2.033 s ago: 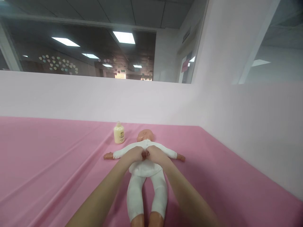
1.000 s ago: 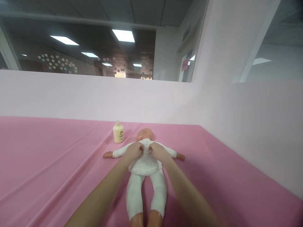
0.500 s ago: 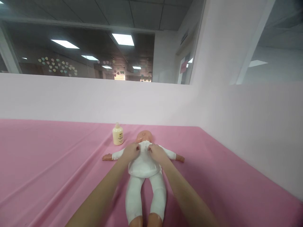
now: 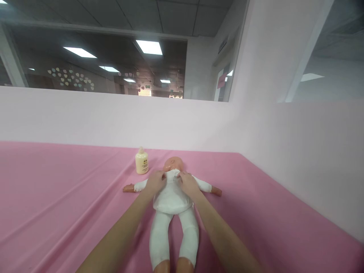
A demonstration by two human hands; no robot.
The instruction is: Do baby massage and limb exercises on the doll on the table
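Note:
A baby doll (image 4: 172, 201) in a white shirt and white trousers lies on its back, arms stretched out sideways. Its feet run out of the bottom edge of the view. My left hand (image 4: 156, 182) rests on the left side of its chest, fingers curled in on the white shirt (image 4: 171, 195) near the collar. Across from it, my right hand (image 4: 187, 184) is closed in the same way on the right side of the shirt. A narrow strip of white cloth shows between the two hands. My fingertips are partly hidden.
A cream-coloured pump bottle (image 4: 141, 162) stands upright left of the doll's head. Pink cloth (image 4: 71, 182) with long creases covers the table. Behind it rises a white wall (image 4: 113, 121) with a window above, and another wall (image 4: 307, 151) closes off the right side.
My left hand has shifted very slightly to the left on the shirt. The view has turned a little; the doll and bottle lie as before.

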